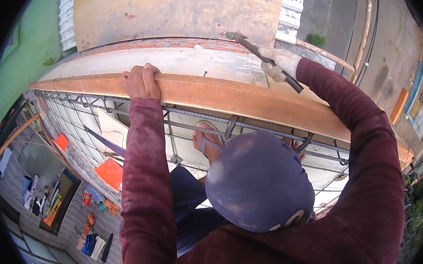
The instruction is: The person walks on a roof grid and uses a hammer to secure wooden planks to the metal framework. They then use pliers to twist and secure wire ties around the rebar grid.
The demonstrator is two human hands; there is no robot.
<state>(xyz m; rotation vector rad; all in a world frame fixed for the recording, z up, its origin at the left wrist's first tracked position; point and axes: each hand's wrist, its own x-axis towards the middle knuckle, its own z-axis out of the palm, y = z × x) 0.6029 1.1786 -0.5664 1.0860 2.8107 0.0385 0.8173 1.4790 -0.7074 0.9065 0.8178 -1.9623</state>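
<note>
A long reddish-brown wooden beam [208, 88] runs across in front of me, along the edge of a pale concrete slab. My left hand [142, 82] is bare, with its fingers wrapped over the beam's top edge left of the middle. In a pale work glove, my right hand [278, 62] grips the dark handle of a hammer [250, 47]. The hammer lies slantwise beyond the beam, with its metal head pointing to the far left. Between the hands, a small dark nail-like thing [205, 74] shows at the beam's far edge.
Steel reinforcing bars [196, 128] run along the beam's near side. Below them are a sandaled foot [208, 141] and a dark blue cap [259, 180]. A stained tan board [178, 14] lies ahead. Orange sheets [109, 174] are at left; a rusty pole [362, 28] stands at right.
</note>
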